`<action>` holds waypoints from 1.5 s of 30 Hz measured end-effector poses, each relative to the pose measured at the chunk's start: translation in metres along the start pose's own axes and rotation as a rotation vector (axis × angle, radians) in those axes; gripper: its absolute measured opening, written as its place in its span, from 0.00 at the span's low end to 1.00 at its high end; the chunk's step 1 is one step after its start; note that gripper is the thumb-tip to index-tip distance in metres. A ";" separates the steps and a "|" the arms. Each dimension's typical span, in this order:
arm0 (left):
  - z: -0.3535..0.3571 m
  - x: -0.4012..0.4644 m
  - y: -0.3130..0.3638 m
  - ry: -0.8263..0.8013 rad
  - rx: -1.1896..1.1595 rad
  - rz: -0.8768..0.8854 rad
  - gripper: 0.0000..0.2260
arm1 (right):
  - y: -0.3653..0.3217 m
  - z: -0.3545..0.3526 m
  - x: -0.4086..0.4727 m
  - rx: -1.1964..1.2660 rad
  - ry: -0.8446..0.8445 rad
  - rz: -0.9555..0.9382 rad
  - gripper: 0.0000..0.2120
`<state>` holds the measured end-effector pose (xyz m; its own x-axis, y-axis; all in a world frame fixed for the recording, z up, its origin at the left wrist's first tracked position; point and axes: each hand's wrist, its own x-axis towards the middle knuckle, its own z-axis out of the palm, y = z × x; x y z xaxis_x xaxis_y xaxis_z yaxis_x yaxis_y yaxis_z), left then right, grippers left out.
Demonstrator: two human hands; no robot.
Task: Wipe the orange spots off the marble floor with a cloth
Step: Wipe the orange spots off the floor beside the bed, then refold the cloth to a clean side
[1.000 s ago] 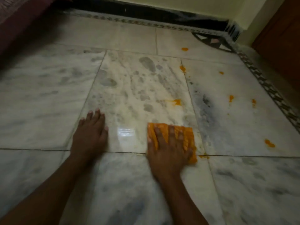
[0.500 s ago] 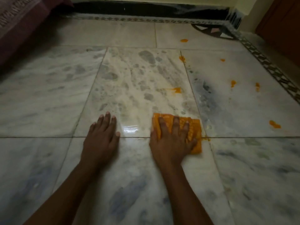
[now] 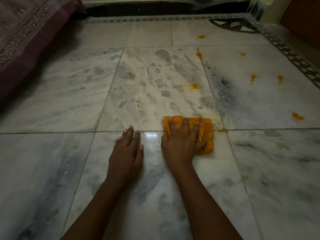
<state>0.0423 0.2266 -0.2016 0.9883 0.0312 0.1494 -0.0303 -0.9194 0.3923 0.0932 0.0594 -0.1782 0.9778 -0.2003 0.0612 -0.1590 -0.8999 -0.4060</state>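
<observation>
Plainly the job is partway through, by the look of the floor (image 3: 52,101). At far left a patterned spread (image 3: 26,32) hangs down to the marble and closes that side; the slabs beside it show grey veining and no orange. The left hand (image 3: 128,149) lies flat on the near slab, fingers straight and close together, holding nothing, its fingertips at the cross joint. Just right of it, apart by a strip of glossy, wet-looking marble, the right hand (image 3: 183,141) presses flat on the cloth (image 3: 206,130), fingers spread across it, the thumb at its left edge. The cloth is orange, folded square, and sits across the same joint near the corner where four slabs meet. The centre slab beyond it carries pale smeary streaks, which I judge to be wiped ground, with one smudged spot (image 3: 194,86) left on it. A scrap of orange (image 3: 223,131) lies on the joint just right of the cloth. Further right most of the work remains: spots on the seam (image 3: 199,54), near the back (image 3: 201,37), and scattered over the right slab (image 3: 253,77), one nearer (image 3: 297,116). There is open marble to sweep rightward until the dark patterned border (image 3: 294,58) and the skirting (image 3: 164,9) along the back wall.
</observation>
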 end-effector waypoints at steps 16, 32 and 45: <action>-0.102 -0.060 0.133 -0.003 -1.424 -0.452 0.13 | 0.044 -0.132 -0.090 1.302 -0.171 -0.108 0.14; -0.055 -0.076 0.144 -0.215 -0.690 -0.331 0.26 | 0.079 -0.110 -0.113 1.441 -0.248 0.524 0.14; -0.039 -0.065 0.150 -0.042 -0.590 -0.371 0.08 | 0.085 -0.110 -0.087 1.163 -0.344 0.560 0.05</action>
<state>-0.0321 0.1025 -0.1167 0.9537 0.2754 -0.1206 0.2459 -0.4836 0.8400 -0.0205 -0.0424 -0.1176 0.8310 -0.1695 -0.5298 -0.5080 0.1567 -0.8469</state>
